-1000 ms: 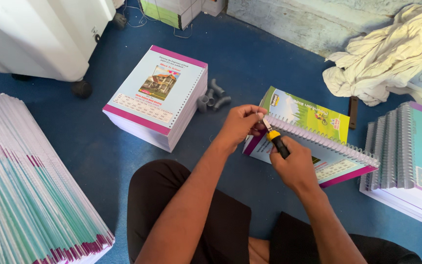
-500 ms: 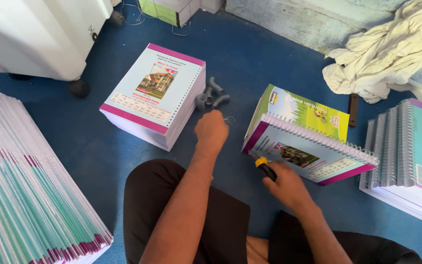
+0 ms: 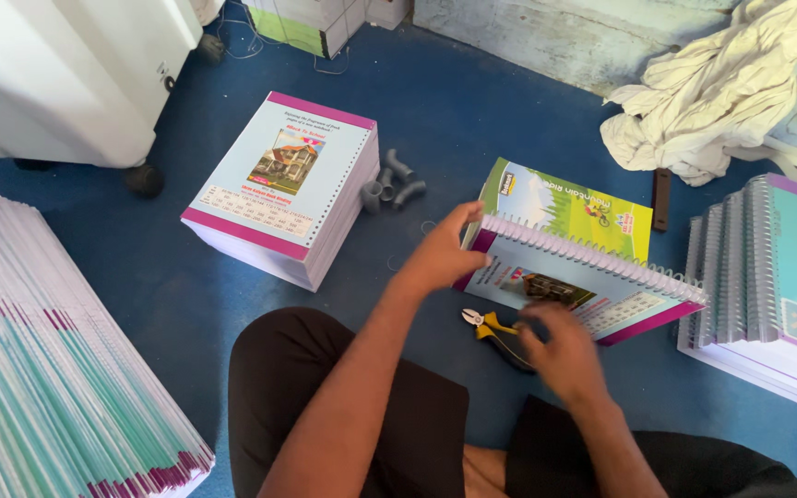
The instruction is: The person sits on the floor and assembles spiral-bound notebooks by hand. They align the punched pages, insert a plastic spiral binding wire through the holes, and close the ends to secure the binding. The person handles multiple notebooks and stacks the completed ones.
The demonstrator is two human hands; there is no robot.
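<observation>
Head view, left hand: the left hand (image 3: 440,254) is being held at the near-left corner of the spiral-bound calendar (image 3: 583,281), fingers narrowly curled, fingertips touching the end of the wire spine (image 3: 592,254).

Head view, right hand: the right hand (image 3: 560,350) is being lowered over the yellow-handled cutters (image 3: 491,327); the fingers are blurred and loosely bent, and whether the handles are being gripped cannot be told.

Calendar position: it is being kept on the blue floor (image 3: 435,120), between the loose stack (image 3: 283,189) to the left and the bound pile (image 3: 772,277) to the right.

Long axis: the spine is running from upper left, by the left hand, down to lower right.

Cutter direction: the jaws are being pointed left, away from the spine; the tool is lying just below the calendar's near edge.

Nearer hand: the left hand is placed on the spine end; the right hand is nearer the cutters.

Surroundings: grey pipe fittings (image 3: 389,184) are lying beside the loose stack; a crumpled cloth (image 3: 721,88) is resting at upper right; a fanned stack (image 3: 57,369) is sitting at far left.
</observation>
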